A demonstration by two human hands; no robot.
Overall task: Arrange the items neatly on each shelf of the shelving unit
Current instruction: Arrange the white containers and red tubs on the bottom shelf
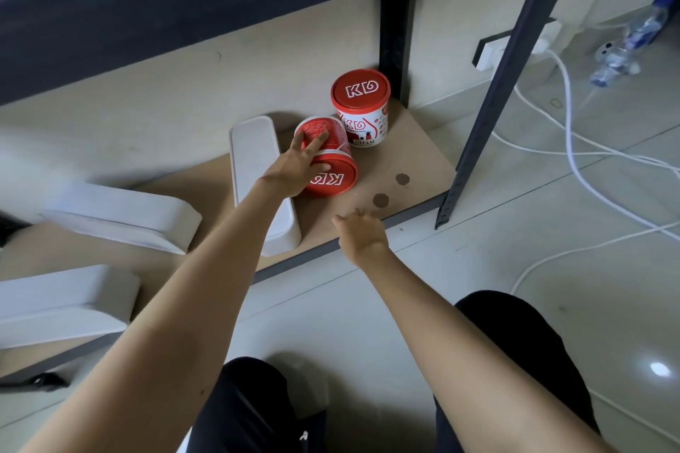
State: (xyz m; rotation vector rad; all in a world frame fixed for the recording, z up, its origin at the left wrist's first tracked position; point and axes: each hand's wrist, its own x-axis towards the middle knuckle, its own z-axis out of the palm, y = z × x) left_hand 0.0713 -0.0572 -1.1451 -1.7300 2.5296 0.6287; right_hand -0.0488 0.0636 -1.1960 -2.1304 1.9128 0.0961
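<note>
On the bottom shelf board [412, 162] a red-lidded tub [362, 107] stands upright near the back right post. A second red tub [333, 167] lies on its side in front of it, lid toward me. My left hand [294, 165] rests on the side of the lying tub, fingers spread and fairly straight. My right hand [362, 233] hovers at the shelf's front edge, fingers relaxed, holding nothing. A long white tray [254, 165] lies just left of the lying tub.
Two more white trays [121, 215] [62, 302] lie on the shelf to the left. A dark upper shelf beam [184, 11] overhangs. A front post [489, 92] stands on the right; white cables [574, 158] and a plastic bottle [625, 44] lie on the floor beyond.
</note>
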